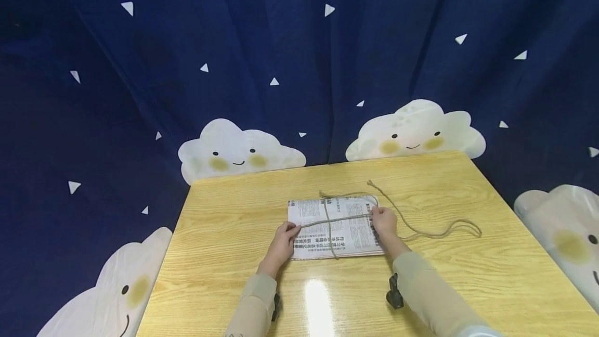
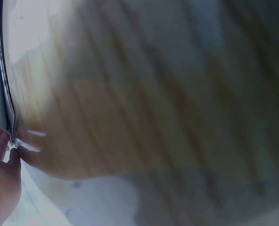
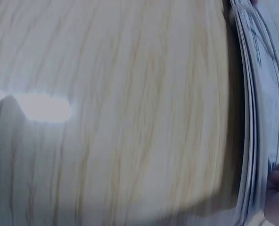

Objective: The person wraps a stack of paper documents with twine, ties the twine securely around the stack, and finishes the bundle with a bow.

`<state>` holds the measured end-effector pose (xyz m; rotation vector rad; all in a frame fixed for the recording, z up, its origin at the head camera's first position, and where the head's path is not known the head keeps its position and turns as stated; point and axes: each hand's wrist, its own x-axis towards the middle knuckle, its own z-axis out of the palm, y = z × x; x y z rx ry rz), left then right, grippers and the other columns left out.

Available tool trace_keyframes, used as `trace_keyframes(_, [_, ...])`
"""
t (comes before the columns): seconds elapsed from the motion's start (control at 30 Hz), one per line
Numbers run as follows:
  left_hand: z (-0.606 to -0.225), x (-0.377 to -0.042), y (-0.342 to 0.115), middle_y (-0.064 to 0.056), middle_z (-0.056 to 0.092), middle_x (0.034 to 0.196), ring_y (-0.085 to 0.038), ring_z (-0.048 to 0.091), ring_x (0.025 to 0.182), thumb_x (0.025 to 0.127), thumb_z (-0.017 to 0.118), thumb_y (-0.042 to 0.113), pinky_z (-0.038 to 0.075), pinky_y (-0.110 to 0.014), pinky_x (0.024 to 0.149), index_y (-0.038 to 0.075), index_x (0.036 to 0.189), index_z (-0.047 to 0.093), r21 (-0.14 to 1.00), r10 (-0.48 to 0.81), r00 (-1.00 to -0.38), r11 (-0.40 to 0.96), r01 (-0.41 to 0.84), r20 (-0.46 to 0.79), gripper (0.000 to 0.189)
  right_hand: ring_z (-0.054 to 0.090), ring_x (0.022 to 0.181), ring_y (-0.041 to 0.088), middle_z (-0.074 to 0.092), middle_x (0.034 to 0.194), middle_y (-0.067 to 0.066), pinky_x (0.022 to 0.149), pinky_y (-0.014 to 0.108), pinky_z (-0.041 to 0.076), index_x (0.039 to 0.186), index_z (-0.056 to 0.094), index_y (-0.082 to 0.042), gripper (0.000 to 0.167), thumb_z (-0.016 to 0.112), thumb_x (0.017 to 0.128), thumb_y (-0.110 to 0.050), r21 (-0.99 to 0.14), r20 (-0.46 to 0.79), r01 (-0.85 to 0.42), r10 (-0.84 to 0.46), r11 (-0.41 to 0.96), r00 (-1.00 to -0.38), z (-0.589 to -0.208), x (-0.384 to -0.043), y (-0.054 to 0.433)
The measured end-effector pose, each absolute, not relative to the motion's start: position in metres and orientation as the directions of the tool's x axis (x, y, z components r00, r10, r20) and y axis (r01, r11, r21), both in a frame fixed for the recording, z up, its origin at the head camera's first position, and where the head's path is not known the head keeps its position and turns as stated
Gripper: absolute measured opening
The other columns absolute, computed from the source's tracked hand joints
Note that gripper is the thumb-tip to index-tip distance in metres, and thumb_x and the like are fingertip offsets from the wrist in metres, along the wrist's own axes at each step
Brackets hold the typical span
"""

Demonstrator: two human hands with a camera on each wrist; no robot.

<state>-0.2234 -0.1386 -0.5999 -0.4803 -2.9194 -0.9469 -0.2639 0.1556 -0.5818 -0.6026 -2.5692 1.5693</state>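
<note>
Newspapers (image 1: pixel 348 233) on the table (image 1: pixel 224 222) here, prob. light, bendy & easy to rip, so hold both sides: L hand (image 1: pixel 283 241) pinches the left edge, string (image 1: pixel 346 219) runs across, & R hand (image 1: pixel 385 221) grips it by the right edge.

Indoor table (image 1: pixel 355 285) before cloud-print curtain (image 1: pixel 290 40)

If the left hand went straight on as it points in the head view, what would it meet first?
Probably the flat stack of white printed newspaper, which the left hand touches, or the thin beige rope across it; exact depth is unclear.
</note>
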Motion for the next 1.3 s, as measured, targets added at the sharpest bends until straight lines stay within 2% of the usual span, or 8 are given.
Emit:
trace_keyframes(0.1, [-0.599, -0.224, -0.139, -0.009, 0.049, 0.118, -0.027, 0.045, 0.113, 0.091, 0.049, -0.001, 0.04, -0.038, 0.098, 0.004, 0.123, 0.056, 0.546, 0.281, -0.952, 0.782, 0.302, 0.125, 0.033, 0.051, 0.044, 0.005, 0.065, 0.069, 0.014, 0.044, 0.016, 0.043, 0.094, 0.062, 0.012, 0.033, 0.043, 0.094, -0.016, -0.862, -0.177, 0.335, 0.391, 0.382, -0.903, -0.583, -0.264, 0.168])
trace_keyframes(0.27, [-0.597, -0.222, -0.138, -0.007, 0.05, 0.119, -0.026, 0.046, 0.112, 0.091, 0.051, 0.002, 0.039, -0.038, 0.099, 0.008, 0.124, 0.057, 0.48, 0.279, -0.951, 0.822, 0.307, 0.131, 0.034, 0.05, 0.04, 0.005, 0.057, 0.054, 0.001, 0.042, 0.017, 0.045, 0.09, 0.061, 0.013, 0.031, 0.042, 0.09, -0.011, -0.87, -0.245, 0.366, 0.354, 0.33, -0.903, -0.585, -0.261, 0.184])
trace_keyframes(0.37, [-0.596, -0.222, -0.138, -0.006, 0.049, 0.12, -0.025, 0.045, 0.114, 0.09, 0.052, 0.003, 0.037, -0.039, 0.1, 0.009, 0.124, 0.057, 0.438, 0.284, -0.949, 0.841, 0.316, 0.139, 0.035, 0.049, 0.04, 0.005, 0.055, 0.051, -0.002, 0.041, 0.017, 0.045, 0.084, 0.063, 0.012, 0.031, 0.043, 0.088, -0.011, -0.849, -0.273, 0.384, 0.323, 0.363, -0.906, -0.584, -0.258, 0.192])
trace_keyframes(0.53, [-0.597, -0.222, -0.139, -0.007, 0.048, 0.125, -0.026, 0.043, 0.118, 0.09, 0.052, 0.003, 0.034, -0.039, 0.103, 0.01, 0.126, 0.055, 0.426, 0.285, -0.95, 0.849, 0.313, 0.13, 0.037, 0.052, 0.049, 0.017, 0.054, 0.053, 0.005, 0.046, 0.025, 0.043, 0.065, 0.058, 0.002, 0.03, 0.045, 0.085, -0.017, -0.711, -0.24, 0.376, 0.297, 0.595, -0.924, -0.577, -0.254, 0.198])
trace_keyframes(0.67, [-0.597, -0.221, -0.138, -0.008, 0.048, 0.126, -0.026, 0.043, 0.12, 0.091, 0.051, 0.003, 0.034, -0.04, 0.103, 0.009, 0.127, 0.054, 0.427, 0.287, -0.948, 0.846, 0.319, 0.14, 0.036, 0.054, 0.063, 0.03, 0.057, 0.065, 0.017, 0.056, 0.038, 0.046, 0.064, 0.055, 0.002, 0.03, 0.046, 0.083, -0.019, -0.602, -0.219, 0.354, 0.279, 0.715, -0.935, -0.572, -0.251, 0.201])
trace_keyframes(0.83, [-0.597, -0.221, -0.138, -0.01, 0.048, 0.128, -0.027, 0.042, 0.122, 0.092, 0.05, 0.003, 0.034, -0.038, 0.104, 0.008, 0.127, 0.054, 0.438, 0.286, -0.947, 0.84, 0.321, 0.146, 0.036, 0.053, 0.066, 0.032, 0.057, 0.073, 0.023, 0.058, 0.042, 0.047, 0.073, 0.055, 0.008, 0.034, 0.044, 0.088, -0.02, -0.561, -0.236, 0.331, 0.236, 0.759, -0.943, -0.572, -0.249, 0.203])
trace_keyframes(1.13, [-0.598, -0.22, -0.139, -0.011, 0.047, 0.129, -0.029, 0.044, 0.12, 0.091, 0.051, 0.003, 0.037, -0.039, 0.102, 0.008, 0.127, 0.054, 0.441, 0.294, -0.941, 0.832, 0.337, 0.165, 0.036, 0.048, 0.055, 0.024, 0.052, 0.058, 0.011, 0.046, 0.033, 0.041, 0.056, 0.045, -0.007, 0.039, 0.048, 0.09, -0.025, -0.558, -0.195, 0.304, 0.233, 0.772, -0.953, -0.578, -0.248, 0.206])
trace_keyframes(1.3, [-0.598, -0.22, -0.138, -0.011, 0.047, 0.129, -0.029, 0.044, 0.12, 0.091, 0.051, 0.002, 0.036, -0.039, 0.102, 0.008, 0.127, 0.054, 0.442, 0.299, -0.941, 0.83, 0.34, 0.16, 0.037, 0.05, 0.055, 0.024, 0.052, 0.059, 0.009, 0.047, 0.033, 0.041, 0.061, 0.048, -0.005, 0.036, 0.049, 0.091, -0.025, -0.58, -0.088, 0.245, 0.239, 0.777, -0.967, -0.578, -0.25, 0.208])
